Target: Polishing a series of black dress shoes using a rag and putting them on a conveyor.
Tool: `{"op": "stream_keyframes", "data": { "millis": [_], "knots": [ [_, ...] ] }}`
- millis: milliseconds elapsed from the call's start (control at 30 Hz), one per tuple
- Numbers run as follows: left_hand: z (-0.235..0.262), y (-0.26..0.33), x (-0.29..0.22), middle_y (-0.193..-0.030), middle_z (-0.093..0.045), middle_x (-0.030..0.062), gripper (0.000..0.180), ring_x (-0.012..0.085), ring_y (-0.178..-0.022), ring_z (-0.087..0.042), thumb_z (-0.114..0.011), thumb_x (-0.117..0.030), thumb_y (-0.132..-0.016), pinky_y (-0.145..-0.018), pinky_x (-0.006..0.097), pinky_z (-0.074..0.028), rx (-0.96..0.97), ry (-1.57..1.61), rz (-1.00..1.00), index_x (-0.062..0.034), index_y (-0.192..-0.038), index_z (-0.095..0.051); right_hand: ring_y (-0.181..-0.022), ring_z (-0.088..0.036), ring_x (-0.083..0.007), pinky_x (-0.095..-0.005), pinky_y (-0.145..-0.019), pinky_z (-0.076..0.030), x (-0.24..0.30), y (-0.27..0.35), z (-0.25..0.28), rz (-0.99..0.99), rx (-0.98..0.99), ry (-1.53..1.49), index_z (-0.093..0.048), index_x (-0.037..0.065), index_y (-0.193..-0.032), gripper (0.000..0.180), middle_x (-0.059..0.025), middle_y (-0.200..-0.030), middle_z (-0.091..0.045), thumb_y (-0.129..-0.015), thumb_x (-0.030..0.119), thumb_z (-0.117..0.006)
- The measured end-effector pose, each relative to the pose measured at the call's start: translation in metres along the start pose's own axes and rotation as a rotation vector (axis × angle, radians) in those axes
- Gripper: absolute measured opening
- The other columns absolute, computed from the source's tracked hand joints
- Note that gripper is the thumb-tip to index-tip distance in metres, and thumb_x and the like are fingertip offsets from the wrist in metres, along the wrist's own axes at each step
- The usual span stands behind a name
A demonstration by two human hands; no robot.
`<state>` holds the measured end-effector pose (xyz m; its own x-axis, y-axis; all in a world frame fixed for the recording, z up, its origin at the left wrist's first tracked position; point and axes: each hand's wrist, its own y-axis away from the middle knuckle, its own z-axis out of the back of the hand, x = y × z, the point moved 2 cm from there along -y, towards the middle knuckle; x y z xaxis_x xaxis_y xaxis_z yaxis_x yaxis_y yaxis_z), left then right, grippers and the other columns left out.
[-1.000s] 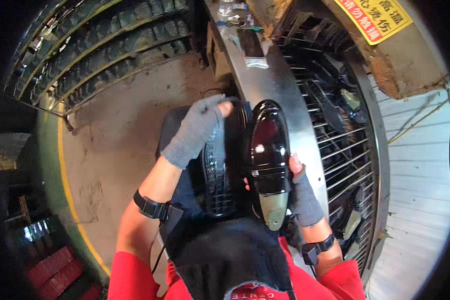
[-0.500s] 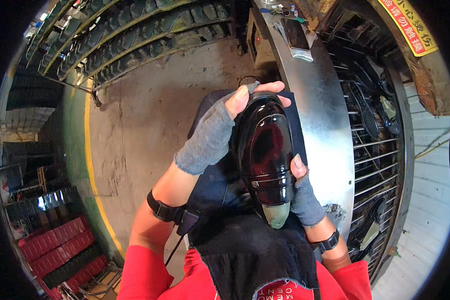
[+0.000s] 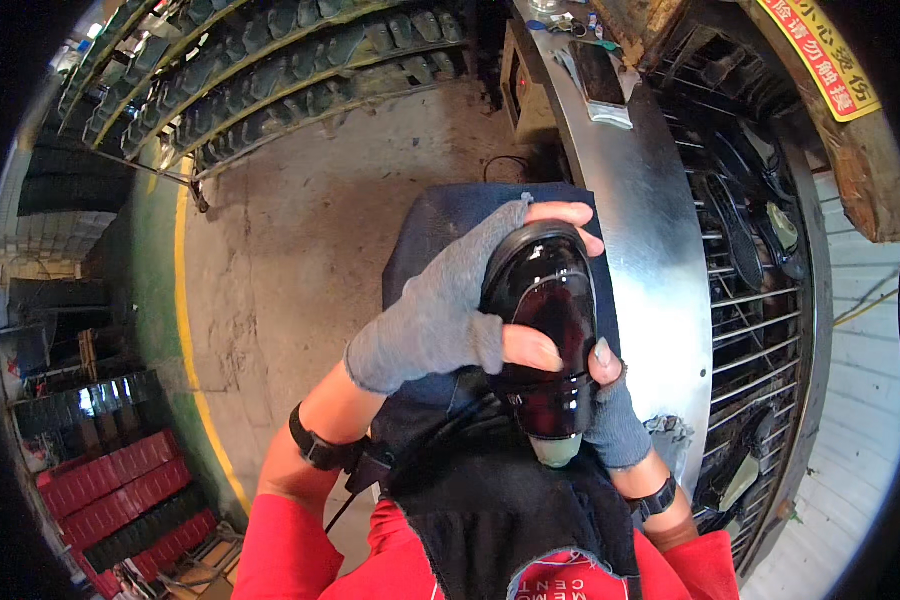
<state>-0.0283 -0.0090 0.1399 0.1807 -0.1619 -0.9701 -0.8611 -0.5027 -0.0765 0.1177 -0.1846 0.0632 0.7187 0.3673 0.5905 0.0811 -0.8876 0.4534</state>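
A glossy black dress shoe (image 3: 555, 300) lies above my lap, its toe pointing away from me. The pale greenish end of a shoe last (image 3: 557, 452) sticks out of its heel opening. My left hand (image 3: 460, 300), in a grey fingerless glove, grips the shoe from the left: the thumb lies across the upper and the fingers curl round the toe. Along the shoe's right rear side, my right hand (image 3: 613, 410) holds it, also gloved, with the thumb pressed against the side. The right fingers are hidden beneath the shoe.
On my right runs a metal bench (image 3: 650, 260) with a phone (image 3: 598, 75) at its far end. Beyond it, a barred rack (image 3: 755, 310) holds several dark shoes. Shelves of shoe lasts (image 3: 300, 75) stand far left; red panels (image 3: 120, 480) sit at the lower left.
My left thumb has come down from near the toe onto the shoe's upper. The shoe has shifted slightly toward me. My right hand keeps its hold.
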Motion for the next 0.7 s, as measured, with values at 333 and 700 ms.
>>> {"op": "stream_keyframes", "data": {
  "millis": [333,700],
  "knots": [
    [-0.011,0.030,-0.018,-0.149,-0.064,0.0220,0.090,0.0255,-0.129,-0.067,-0.088,-0.015,-0.082,-0.111,0.039,-0.052,-0.062,-0.071,0.132,-0.0058,-0.158,-0.040,-0.103,-0.076,-0.0219,-0.0357,-0.089,-0.063,0.004,0.009,-0.020,-0.045,-0.030,0.137,-0.070,-0.005,-0.131,0.081,-0.0141,-0.117,-0.078,-0.094,0.067,-0.069],
    [-0.001,0.064,-0.025,-0.152,-0.056,0.0284,0.111,0.0577,-0.136,-0.056,-0.099,-0.046,-0.075,-0.114,0.069,-0.047,-0.296,0.141,-0.230,-0.0266,-0.158,-0.028,-0.099,-0.073,-0.0210,-0.0307,-0.077,-0.059,0.026,0.023,0.008,0.182,0.148,0.510,-0.065,-0.004,-0.136,0.072,-0.0165,-0.119,-0.073,-0.102,0.059,-0.067]
  ]
}}
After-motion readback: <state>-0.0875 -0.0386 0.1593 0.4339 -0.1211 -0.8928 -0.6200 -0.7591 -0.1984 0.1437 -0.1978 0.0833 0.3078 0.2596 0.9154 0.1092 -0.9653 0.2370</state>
